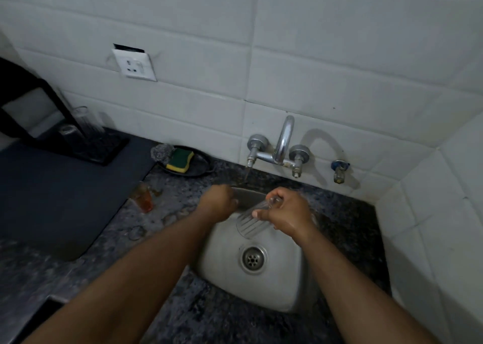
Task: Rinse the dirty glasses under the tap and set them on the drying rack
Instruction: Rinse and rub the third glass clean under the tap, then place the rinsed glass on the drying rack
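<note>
A clear ribbed glass lies tilted over the steel sink, with my right hand shut around its upper end. My left hand is a closed fist just left of the glass, over the sink's back edge; whether it touches the glass is unclear. The tap is on the wall behind. A dirty glass with orange residue stands on the counter to the left. Two clear glasses stand on the black drying rack at the far left.
A black dish with a yellow-green sponge and steel scrubber sits between rack and tap. A dark mat covers the left counter. A blue-handled valve and tiled corner wall lie to the right. A socket is on the wall.
</note>
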`<state>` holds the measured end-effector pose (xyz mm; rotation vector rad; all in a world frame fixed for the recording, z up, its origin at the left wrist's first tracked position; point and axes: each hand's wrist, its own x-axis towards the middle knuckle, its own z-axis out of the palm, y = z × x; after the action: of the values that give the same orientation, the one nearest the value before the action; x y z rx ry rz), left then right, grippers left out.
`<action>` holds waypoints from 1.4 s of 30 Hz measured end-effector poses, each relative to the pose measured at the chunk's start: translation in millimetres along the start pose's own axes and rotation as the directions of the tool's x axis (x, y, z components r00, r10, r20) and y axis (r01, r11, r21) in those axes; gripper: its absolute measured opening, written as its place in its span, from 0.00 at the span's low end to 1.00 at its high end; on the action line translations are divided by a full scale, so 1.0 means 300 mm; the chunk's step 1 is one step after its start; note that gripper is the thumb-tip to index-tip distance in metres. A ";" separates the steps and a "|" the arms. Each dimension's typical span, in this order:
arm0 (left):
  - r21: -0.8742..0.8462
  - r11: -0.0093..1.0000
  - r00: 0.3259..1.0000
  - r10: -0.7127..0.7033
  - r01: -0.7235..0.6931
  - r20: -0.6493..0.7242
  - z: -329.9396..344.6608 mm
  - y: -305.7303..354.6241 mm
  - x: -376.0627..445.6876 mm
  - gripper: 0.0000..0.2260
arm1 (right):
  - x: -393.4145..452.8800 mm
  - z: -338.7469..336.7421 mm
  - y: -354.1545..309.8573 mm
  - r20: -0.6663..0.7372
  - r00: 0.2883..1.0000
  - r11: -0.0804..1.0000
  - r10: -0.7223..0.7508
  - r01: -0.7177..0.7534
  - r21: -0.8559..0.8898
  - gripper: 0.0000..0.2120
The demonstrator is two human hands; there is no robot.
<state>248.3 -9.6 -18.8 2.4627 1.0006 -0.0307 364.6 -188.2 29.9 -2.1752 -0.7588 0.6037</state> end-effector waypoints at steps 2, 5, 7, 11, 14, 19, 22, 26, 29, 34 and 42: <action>-0.045 0.997 0.996 -0.064 0.067 0.069 0.000 -0.086 -0.082 0.12 | -0.005 0.038 -0.031 0.061 0.998 1.000 -0.005 0.003 0.023 0.22; -0.065 0.985 0.982 -0.149 0.157 0.112 -0.038 -0.271 -0.188 0.09 | -0.013 0.151 -0.133 0.167 0.983 0.997 -0.074 0.071 0.029 0.19; -0.066 0.980 0.978 -0.182 0.189 0.102 -0.076 -0.375 -0.240 0.08 | -0.011 0.240 -0.204 0.229 0.967 0.994 -0.113 0.108 0.034 0.19; -0.098 0.944 0.948 -0.311 0.316 0.064 -0.201 -0.615 -0.321 0.09 | -0.002 0.478 -0.395 0.372 0.906 0.978 -0.202 0.208 0.022 0.19; -0.129 0.920 0.929 -0.371 0.370 0.017 -0.278 -0.780 -0.351 0.10 | 0.006 0.640 -0.530 0.438 0.860 0.954 -0.262 0.299 -0.015 0.19; -0.107 0.875 0.881 -0.472 0.473 0.035 -0.407 -1.103 -0.347 0.09 | 0.021 0.993 -0.775 0.526 0.794 0.925 -0.306 0.379 -0.035 0.19; -0.079 0.885 0.888 -0.458 0.459 0.038 -0.468 -1.247 -0.304 0.10 | 0.067 1.128 -0.885 0.508 0.799 0.920 -0.321 0.391 -0.035 0.20; -0.077 0.876 0.879 -0.471 0.477 0.078 -0.548 -1.456 -0.206 0.15 | 0.205 1.317 -1.033 0.480 0.806 0.899 -0.346 0.431 -0.076 0.23; -0.065 0.865 0.867 -0.492 0.497 0.078 -0.581 -1.565 -0.118 0.19 | 0.318 1.407 -1.105 0.425 0.825 0.887 -0.373 0.451 -0.098 0.23; 0.068 0.872 0.868 -0.489 0.484 0.085 -0.594 -1.684 0.060 0.36 | 0.520 1.533 -1.196 0.311 0.857 0.867 -0.411 0.473 -0.156 0.24; 0.190 0.828 0.831 -0.549 0.527 0.091 -0.561 -1.696 0.273 0.40 | 0.759 1.599 -1.256 0.195 0.877 0.843 -0.439 0.477 -0.246 0.24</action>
<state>-55.0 432.2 -100.7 2.1834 1.6514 -0.4827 107.0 408.0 -16.0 -2.1026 -1.4690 0.4035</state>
